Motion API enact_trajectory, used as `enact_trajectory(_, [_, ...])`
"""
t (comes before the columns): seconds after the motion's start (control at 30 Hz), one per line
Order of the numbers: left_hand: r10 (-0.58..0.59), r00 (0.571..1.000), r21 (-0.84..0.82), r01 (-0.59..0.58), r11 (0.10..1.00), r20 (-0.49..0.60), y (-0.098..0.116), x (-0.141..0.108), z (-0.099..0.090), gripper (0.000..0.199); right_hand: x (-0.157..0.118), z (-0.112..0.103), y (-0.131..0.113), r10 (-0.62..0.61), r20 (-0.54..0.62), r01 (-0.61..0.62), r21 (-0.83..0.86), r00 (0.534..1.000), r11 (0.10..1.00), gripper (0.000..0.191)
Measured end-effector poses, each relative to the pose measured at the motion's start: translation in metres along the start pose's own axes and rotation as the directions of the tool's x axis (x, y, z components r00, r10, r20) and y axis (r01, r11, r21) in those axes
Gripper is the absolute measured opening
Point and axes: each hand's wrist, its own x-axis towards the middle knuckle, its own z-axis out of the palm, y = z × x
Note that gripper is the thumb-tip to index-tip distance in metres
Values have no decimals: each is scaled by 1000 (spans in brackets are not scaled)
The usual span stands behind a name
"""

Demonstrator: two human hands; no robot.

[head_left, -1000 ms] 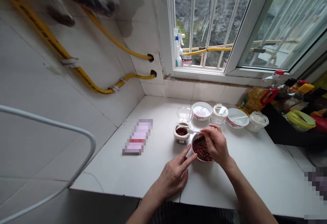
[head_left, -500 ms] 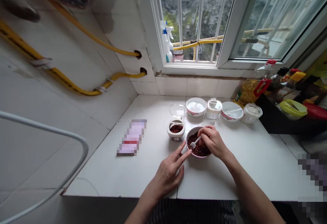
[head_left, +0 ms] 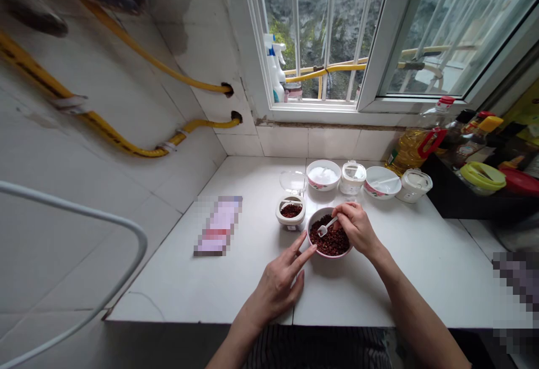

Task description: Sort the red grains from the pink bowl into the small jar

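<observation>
My right hand (head_left: 356, 227) pinches the handle of a small white spoon (head_left: 323, 230), whose scoop is over the dark red peppercorn-like grains (head_left: 332, 244) in a bowl (head_left: 312, 212). Against the bowl's left rim rest the outstretched fingers of my left hand (head_left: 283, 277); they are apart and hold nothing. Just behind that hand stands a white seasoning jar (head_left: 290, 221), its clear lid (head_left: 293, 181) flipped up, with similar dark red grains inside.
At the back are a bowl of white granules (head_left: 323, 176), a lidded jar (head_left: 352, 178), a bowl with a white spoon (head_left: 382, 183) and another jar (head_left: 415, 186). An oil bottle (head_left: 410, 147) and sauce bottles (head_left: 467, 139) stand right. A blurred pinkish object (head_left: 219, 226) lies left.
My right hand has shifted slightly right, and the spoon's scoop has moved up and right over the grains. My left hand stays at the bowl's rim.
</observation>
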Motion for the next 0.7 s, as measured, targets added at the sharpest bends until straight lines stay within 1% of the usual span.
enact_trajectory(0.13, [3,1000,0,-3,1000,-2,0,0,0,67,0,1,2,5,19,-5,10,1000,1000,21])
enact_trajectory(0.3, [-2,1000,6,2,1000,2,1,0,-1,68,0,3,5,24,4,-24,-12,1000,1000,22])
enact_trajectory(0.5, [3,1000,-1,-3,1000,6,1,0,-1,68,0,4,7,10,-3,-10,-59,1000,998,21])
enact_trajectory(0.7, [3,1000,3,-3,1000,1,1,0,-1,67,0,6,9,14,-4,-14,-56,1000,998,21])
